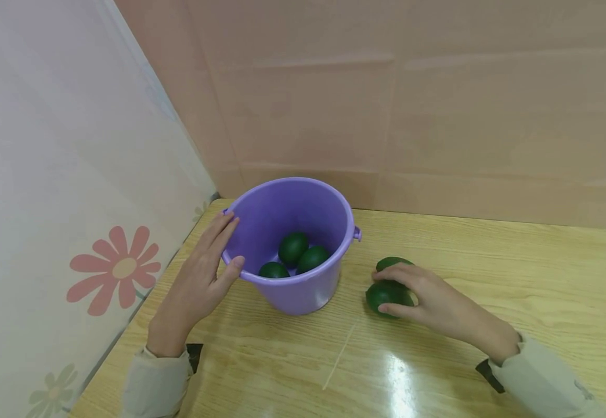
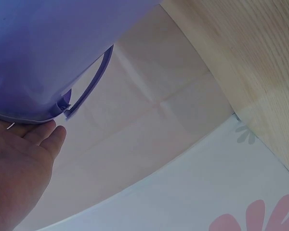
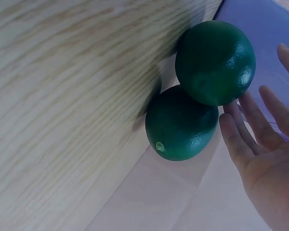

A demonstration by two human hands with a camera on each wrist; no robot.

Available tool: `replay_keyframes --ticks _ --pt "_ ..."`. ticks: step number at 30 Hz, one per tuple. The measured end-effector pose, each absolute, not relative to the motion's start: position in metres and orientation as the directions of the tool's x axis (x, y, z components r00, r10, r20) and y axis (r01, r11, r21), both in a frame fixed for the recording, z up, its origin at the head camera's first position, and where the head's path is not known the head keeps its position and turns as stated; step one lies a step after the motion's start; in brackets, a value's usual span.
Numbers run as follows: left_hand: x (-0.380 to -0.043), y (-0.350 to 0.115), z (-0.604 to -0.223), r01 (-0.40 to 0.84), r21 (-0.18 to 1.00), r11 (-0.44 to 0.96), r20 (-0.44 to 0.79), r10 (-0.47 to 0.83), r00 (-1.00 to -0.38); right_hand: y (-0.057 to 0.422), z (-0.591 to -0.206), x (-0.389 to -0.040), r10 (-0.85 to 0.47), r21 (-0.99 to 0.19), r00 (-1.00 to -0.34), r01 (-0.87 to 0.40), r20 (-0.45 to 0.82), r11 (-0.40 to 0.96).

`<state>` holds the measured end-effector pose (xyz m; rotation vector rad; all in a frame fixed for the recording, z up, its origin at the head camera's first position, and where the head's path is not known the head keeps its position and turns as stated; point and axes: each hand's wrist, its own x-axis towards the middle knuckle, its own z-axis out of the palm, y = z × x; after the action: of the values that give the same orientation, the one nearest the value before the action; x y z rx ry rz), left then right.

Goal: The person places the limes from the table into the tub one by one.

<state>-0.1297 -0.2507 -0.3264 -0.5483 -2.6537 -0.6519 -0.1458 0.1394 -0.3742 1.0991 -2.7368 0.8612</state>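
Observation:
A purple bucket (image 1: 303, 293) stands on the wooden table, slightly tilted in view, with three dark green oval fruits (image 1: 293, 248) lying inside. At its left rim my left hand (image 1: 198, 281) rests, fingertips and thumb touching the edge; in the left wrist view, extended fingers meet the rim below the bucket's handle (image 2: 91, 86). To the bucket's right, two more glossy, dimpled, lime-like green fruits (image 3: 215, 62) lie side by side on the table. Over them reaches my right hand (image 1: 428, 299), thumb and fingers spread about the nearer one. The right wrist view shows its fingers loosely extended beside both fruits.
The wooden table (image 1: 543, 267) meets a pinkish-beige covered wall (image 1: 439, 116) behind the bucket. Along the left runs a pale wall covering (image 1: 73, 145) printed with flowers. A thin light streak (image 1: 341, 354) marks the tabletop in front of the bucket.

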Motion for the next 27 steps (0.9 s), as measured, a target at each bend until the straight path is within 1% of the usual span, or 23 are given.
replay_keyframes --ticks 5,17,24,27 --pt "-0.1292 -0.2507 -0.3265 0.443 0.366 0.819 0.419 0.28 -0.864 0.1396 -0.3772 -0.1459 -0.619 -0.476 -0.747 -0.647 0.242 0.595" --pt "-0.1288 -0.2508 -0.3269 0.442 0.362 0.821 0.424 0.277 -0.862 0.1386 -0.3805 -0.1463 -0.639 -0.505 -0.733 -0.653 0.233 0.565" --pt "-0.1285 -0.2504 -0.3266 0.443 0.354 0.824 0.428 0.279 -0.86 0.1362 -0.3815 -0.1475 -0.658 -0.487 -0.719 -0.667 0.224 0.564" --pt "-0.1285 -0.25 -0.3264 0.444 0.354 0.823 0.427 0.28 -0.86 0.1362 -0.3815 -0.1476 -0.66 -0.473 -0.722 -0.664 0.207 0.579"
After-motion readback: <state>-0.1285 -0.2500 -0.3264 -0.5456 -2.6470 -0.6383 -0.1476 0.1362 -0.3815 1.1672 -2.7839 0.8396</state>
